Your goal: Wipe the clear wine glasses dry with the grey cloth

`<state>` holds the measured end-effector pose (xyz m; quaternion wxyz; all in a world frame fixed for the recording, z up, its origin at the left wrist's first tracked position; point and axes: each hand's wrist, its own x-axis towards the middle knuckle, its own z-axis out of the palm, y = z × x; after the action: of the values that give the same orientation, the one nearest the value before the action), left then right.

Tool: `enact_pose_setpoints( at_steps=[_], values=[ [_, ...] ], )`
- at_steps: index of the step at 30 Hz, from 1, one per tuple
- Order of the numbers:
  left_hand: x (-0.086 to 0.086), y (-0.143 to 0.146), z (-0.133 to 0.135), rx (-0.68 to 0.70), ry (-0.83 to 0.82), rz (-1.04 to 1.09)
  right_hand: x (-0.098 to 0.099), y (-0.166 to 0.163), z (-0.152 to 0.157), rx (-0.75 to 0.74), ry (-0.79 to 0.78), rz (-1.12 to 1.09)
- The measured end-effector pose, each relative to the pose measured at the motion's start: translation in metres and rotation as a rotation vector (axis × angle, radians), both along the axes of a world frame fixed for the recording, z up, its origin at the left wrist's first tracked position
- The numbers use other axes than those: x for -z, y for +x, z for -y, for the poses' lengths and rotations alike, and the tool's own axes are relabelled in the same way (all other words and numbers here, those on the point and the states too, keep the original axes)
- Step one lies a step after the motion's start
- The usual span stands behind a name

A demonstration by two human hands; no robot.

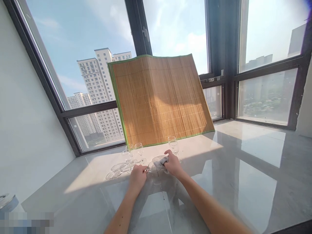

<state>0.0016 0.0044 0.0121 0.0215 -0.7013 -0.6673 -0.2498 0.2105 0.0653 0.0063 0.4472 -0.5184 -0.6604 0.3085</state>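
Note:
In the head view, my left hand [138,177] is closed around the stem end of a clear stemmed glass [151,166], which lies tilted between my hands above the sill. My right hand [173,165] pinches a white cloth [160,162] against the bowl of that glass. Just beyond my left hand, a few clear stemmed glasses [138,149] stand upright in the sunlight, their shadows falling to the left. Another clear glass [173,144] stands upright right behind my right hand, which partly hides its lower part.
A bamboo mat [158,100] with green edging leans against the dark-framed windows behind the glasses. The glossy tiled sill [219,169] reflects the windows. A light-coloured container [9,204] sits at the lower left, beside the white wall [29,113].

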Motion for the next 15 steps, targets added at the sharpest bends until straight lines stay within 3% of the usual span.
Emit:
enact_pose_setpoints(
  at_steps=[7, 15],
  values=[
    [0.001, -0.010, -0.007, -0.148, 0.013, 0.273, 0.001, 0.002, 0.005, 0.090, 0.066, 0.205],
    [-0.003, 0.003, -0.005, 0.007, -0.022, 0.818, -0.008, 0.005, 0.011, 0.146, 0.111, 0.405]
  ],
)
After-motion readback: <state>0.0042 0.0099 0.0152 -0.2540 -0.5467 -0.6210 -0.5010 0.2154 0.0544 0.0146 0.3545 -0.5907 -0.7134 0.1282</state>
